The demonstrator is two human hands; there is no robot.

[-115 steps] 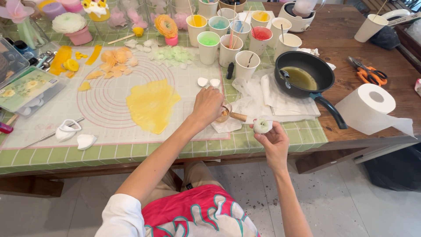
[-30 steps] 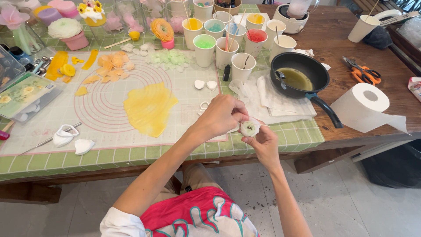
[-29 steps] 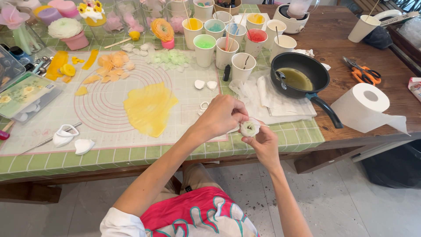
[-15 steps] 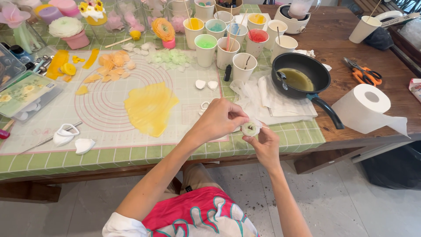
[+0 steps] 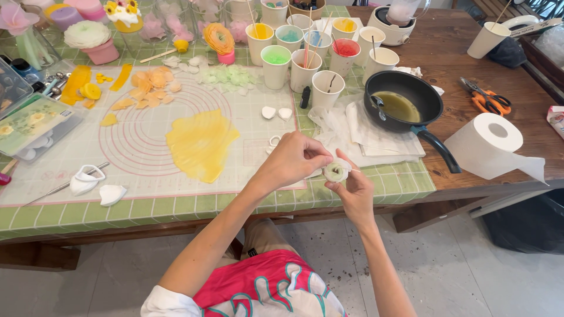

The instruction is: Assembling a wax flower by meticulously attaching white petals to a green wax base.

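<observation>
Both hands pinch a small, round, white wax rosette (image 5: 336, 171) at the table's front edge.
The left hand (image 5: 292, 161) grips its side, the right hand (image 5: 354, 189) cups it beneath; behind lie a yellow wax sheet (image 5: 201, 144) and a black pan (image 5: 403, 105).

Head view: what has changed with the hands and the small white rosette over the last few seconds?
The left hand left the mat near the wooden stick and came across to the white rosette, which the right hand has lifted slightly toward the body; both hands now pinch it at the table edge. The yellow sheet, the pan, the cups and the paper roll stayed put.
</observation>
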